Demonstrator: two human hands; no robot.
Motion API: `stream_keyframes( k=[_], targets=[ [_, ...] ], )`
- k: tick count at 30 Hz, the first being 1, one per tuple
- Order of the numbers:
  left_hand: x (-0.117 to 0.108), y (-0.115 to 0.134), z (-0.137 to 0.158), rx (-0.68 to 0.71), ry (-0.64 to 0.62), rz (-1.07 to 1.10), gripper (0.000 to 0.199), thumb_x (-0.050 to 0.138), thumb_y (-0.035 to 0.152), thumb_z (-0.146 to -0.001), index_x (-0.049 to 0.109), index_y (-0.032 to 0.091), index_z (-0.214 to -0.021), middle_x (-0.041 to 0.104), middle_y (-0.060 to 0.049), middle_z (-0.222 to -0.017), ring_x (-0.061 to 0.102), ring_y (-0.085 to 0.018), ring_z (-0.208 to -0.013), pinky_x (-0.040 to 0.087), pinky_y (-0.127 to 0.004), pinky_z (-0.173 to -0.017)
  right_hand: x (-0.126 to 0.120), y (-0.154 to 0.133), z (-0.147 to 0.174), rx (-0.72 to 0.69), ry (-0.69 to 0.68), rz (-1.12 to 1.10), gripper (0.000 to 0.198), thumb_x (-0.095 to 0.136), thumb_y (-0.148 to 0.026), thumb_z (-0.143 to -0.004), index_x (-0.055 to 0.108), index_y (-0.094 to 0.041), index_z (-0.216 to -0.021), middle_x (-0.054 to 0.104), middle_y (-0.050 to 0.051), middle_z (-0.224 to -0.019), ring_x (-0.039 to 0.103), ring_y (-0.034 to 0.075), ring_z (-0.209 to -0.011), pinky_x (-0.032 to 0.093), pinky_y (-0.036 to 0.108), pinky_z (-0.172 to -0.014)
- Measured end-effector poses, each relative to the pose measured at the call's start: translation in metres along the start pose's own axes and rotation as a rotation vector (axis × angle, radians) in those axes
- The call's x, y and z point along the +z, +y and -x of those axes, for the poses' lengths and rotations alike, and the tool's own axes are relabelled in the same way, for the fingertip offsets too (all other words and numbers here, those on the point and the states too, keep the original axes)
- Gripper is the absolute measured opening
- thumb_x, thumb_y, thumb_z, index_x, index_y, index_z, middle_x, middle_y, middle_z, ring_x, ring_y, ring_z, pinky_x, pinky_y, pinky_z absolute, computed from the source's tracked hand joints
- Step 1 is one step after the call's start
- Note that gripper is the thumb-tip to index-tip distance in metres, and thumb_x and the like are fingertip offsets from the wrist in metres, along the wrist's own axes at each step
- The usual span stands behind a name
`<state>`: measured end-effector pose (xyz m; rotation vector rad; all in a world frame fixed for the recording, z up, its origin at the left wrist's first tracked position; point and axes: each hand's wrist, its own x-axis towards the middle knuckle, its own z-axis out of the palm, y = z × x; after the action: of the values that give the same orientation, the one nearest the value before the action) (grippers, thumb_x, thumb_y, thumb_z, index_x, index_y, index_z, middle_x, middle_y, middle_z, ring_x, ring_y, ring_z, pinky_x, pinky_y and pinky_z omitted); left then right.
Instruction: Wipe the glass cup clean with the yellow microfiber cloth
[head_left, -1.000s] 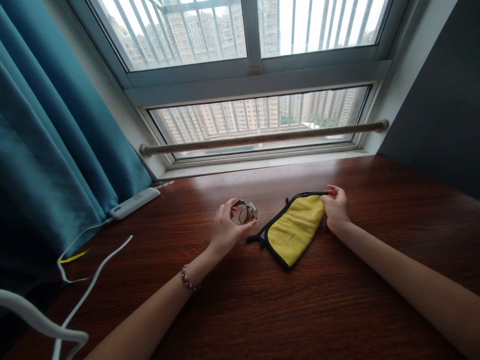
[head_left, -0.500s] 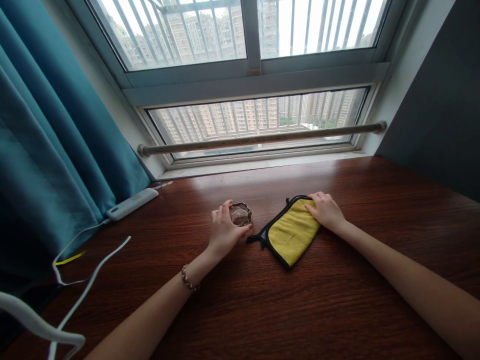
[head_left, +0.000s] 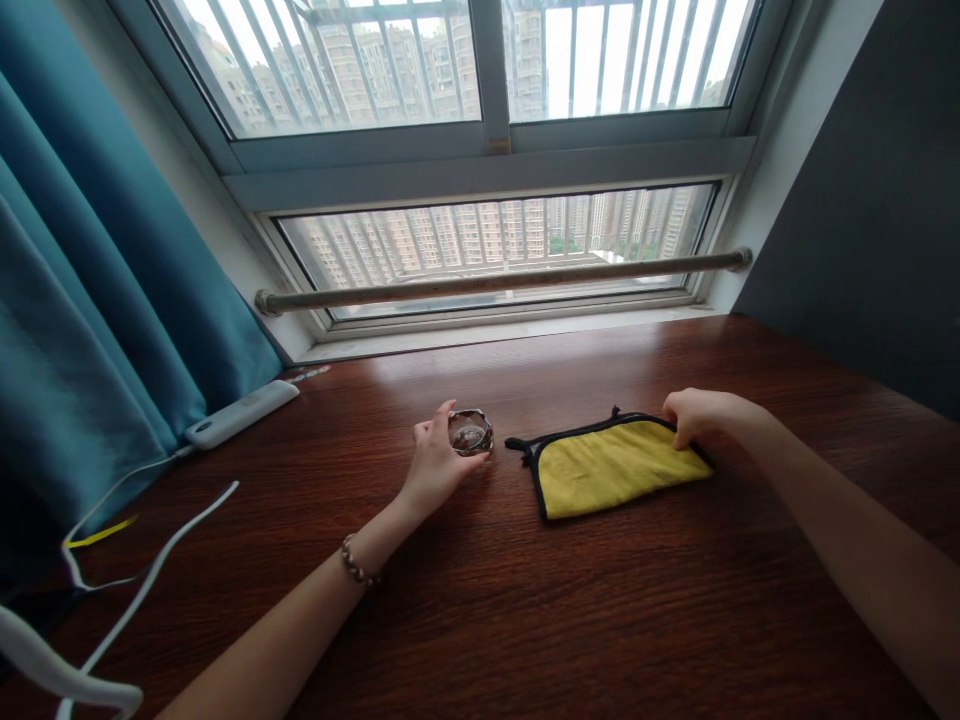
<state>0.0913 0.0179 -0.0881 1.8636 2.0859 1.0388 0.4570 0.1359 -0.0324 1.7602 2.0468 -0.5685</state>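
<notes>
A small round glass ashtray [head_left: 471, 436] with a faceted rim is on the dark wooden table. My left hand [head_left: 441, 450] curves round its left side, thumb at the near edge and fingers at the far edge. To the right lies a yellow cleaning cloth [head_left: 615, 468] with black edging and a black loop at its left corner. It appears folded and flat. My right hand [head_left: 705, 415] pinches the cloth by its upper right edge, with some fingertips hidden behind the hand.
The wooden table [head_left: 465, 600] reaches back to a window with a metal rail [head_left: 502, 283]. At the left, a white power strip [head_left: 244, 412] lies beside a blue curtain [head_left: 112, 270]. White cables [head_left: 161, 590] and a yellow tie [head_left: 103, 532] are nearby.
My right hand has moved right and turned, swinging the cloth from a slant to nearly level. The ashtray, tilted before, now looks flatter in my left hand. The view has shifted slightly.
</notes>
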Motion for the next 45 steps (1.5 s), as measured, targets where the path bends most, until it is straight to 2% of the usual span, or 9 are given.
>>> stream_keyframes(
  k=[7, 10, 13, 16, 18, 25, 30, 37, 45],
  targets=[
    [0.002, -0.002, -0.006, -0.038, -0.058, 0.008, 0.088, 0.073, 0.038, -0.056, 0.035, 0.02, -0.134, 0.055, -0.01, -0.114, 0.042, -0.028, -0.112, 0.036, -0.042, -0.097, -0.001, -0.003, -0.006, -0.103, 0.164, -0.036, 0.018, 0.059, -0.029, -0.081, 0.062, -0.012, -0.087, 0.062, 0.008, -0.091, 0.059, 0.02, -0.083, 0.043, 0.027, -0.068],
    [0.0, 0.008, 0.001, 0.046, 0.026, -0.098, 0.082, 0.07, 0.036, -0.061, 0.036, 0.021, -0.134, 0.044, -0.013, -0.131, 0.034, -0.033, -0.121, 0.031, -0.05, -0.099, 0.0, -0.005, -0.011, -0.093, 0.201, -0.066, 0.024, 0.056, -0.03, -0.084, 0.06, -0.01, -0.097, 0.06, 0.011, -0.101, 0.057, 0.02, -0.089, 0.043, 0.026, -0.068],
    [-0.003, 0.029, 0.019, 0.486, 0.095, -0.18, 0.062, 0.062, 0.032, -0.074, 0.039, 0.022, -0.131, 0.033, -0.011, -0.143, 0.028, -0.031, -0.129, 0.026, -0.049, -0.104, 0.001, -0.003, -0.016, -0.074, 0.124, -0.12, 0.026, 0.058, -0.029, -0.082, 0.059, -0.008, -0.097, 0.061, 0.011, -0.097, 0.058, 0.017, -0.078, 0.041, 0.023, -0.056],
    [-0.002, 0.048, 0.039, 1.013, -0.273, -0.142, 0.049, 0.055, 0.033, -0.083, 0.042, 0.025, -0.13, 0.048, -0.006, -0.133, 0.038, -0.025, -0.126, 0.025, -0.042, -0.108, 0.001, 0.001, -0.021, -0.133, 0.063, -0.139, 0.02, 0.064, -0.027, -0.076, 0.061, -0.009, -0.083, 0.062, 0.007, -0.081, 0.055, 0.015, -0.071, 0.038, 0.022, -0.055],
    [0.001, 0.055, 0.046, 1.121, -0.485, -0.134, 0.041, 0.046, 0.027, -0.089, 0.044, 0.022, -0.129, 0.056, -0.006, -0.125, 0.047, -0.021, -0.119, 0.029, -0.038, -0.106, 0.0, 0.004, -0.023, -0.17, 0.052, -0.152, 0.019, 0.066, -0.027, -0.074, 0.058, -0.009, -0.076, 0.059, 0.005, -0.073, 0.053, 0.013, -0.065, 0.036, 0.021, -0.053],
    [0.008, 0.046, 0.041, 0.968, -0.577, -0.085, 0.033, 0.03, 0.013, -0.09, 0.058, 0.014, -0.109, 0.062, -0.011, -0.108, 0.054, -0.02, -0.103, 0.043, -0.031, -0.092, -0.001, 0.01, -0.024, -0.262, 0.122, -0.142, 0.02, 0.069, -0.02, -0.068, 0.053, -0.013, -0.078, 0.057, 0.001, -0.079, 0.05, 0.012, -0.069, 0.035, 0.021, -0.055],
    [0.002, 0.048, 0.04, 0.926, -0.585, 0.018, 0.023, 0.04, 0.013, -0.084, 0.059, 0.016, -0.097, 0.063, -0.009, -0.096, 0.055, -0.019, -0.091, 0.043, -0.034, -0.086, -0.003, 0.002, -0.017, -0.152, 0.19, -0.052, 0.022, 0.073, -0.018, -0.062, 0.058, -0.011, -0.077, 0.06, 0.007, -0.083, 0.054, 0.018, -0.078, 0.037, 0.025, -0.062],
    [0.008, 0.041, 0.039, 0.948, -0.296, -0.014, 0.031, 0.047, 0.016, -0.085, 0.053, 0.018, -0.116, 0.056, -0.009, -0.12, 0.048, -0.021, -0.113, 0.041, -0.038, -0.096, -0.006, -0.012, -0.001, -0.31, 0.12, -0.067, 0.025, 0.07, -0.023, -0.067, 0.065, -0.014, -0.089, 0.063, 0.001, -0.088, 0.057, 0.014, -0.081, 0.041, 0.02, -0.066],
    [0.01, 0.042, 0.038, 0.947, -0.561, -0.244, 0.039, 0.035, 0.029, -0.094, 0.04, 0.028, -0.132, 0.037, 0.001, -0.143, 0.032, -0.021, -0.133, 0.026, -0.048, -0.11, 0.002, -0.018, -0.005, -0.312, 0.085, -0.021, 0.014, 0.068, -0.022, -0.065, 0.062, -0.012, -0.074, 0.06, 0.003, -0.074, 0.054, 0.016, -0.071, 0.035, 0.024, -0.057]
  ],
)
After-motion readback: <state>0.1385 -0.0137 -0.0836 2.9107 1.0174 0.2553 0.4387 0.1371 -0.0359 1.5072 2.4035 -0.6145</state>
